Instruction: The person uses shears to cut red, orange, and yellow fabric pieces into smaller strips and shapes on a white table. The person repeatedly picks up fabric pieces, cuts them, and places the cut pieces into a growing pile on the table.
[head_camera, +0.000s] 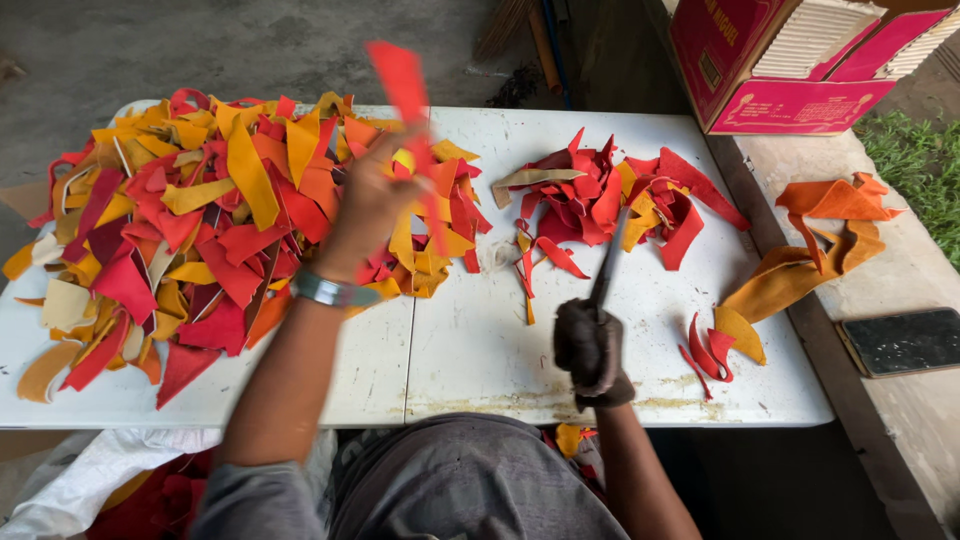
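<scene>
Left hand (368, 205) raised over the table, wrist bent back, fingers pinching a long red leather strip (408, 110) that stands upright, motion-blurred. Wristwatch (332, 291) on that forearm. Right hand (590, 348), gloved dark, fist closed around the handles of scissors (606, 268), blades pointing away. Large heap of red, orange and yellow scraps (190, 220) at left; smaller red pile (610, 200) beyond the scissors. White folding table (480, 340). Pink carton (800, 60) far right.

A white folding table (470, 350) stands on a grey concrete floor (250, 50) in daylight, beside a concrete ledge (900, 420) edged with grass (925, 170).
</scene>
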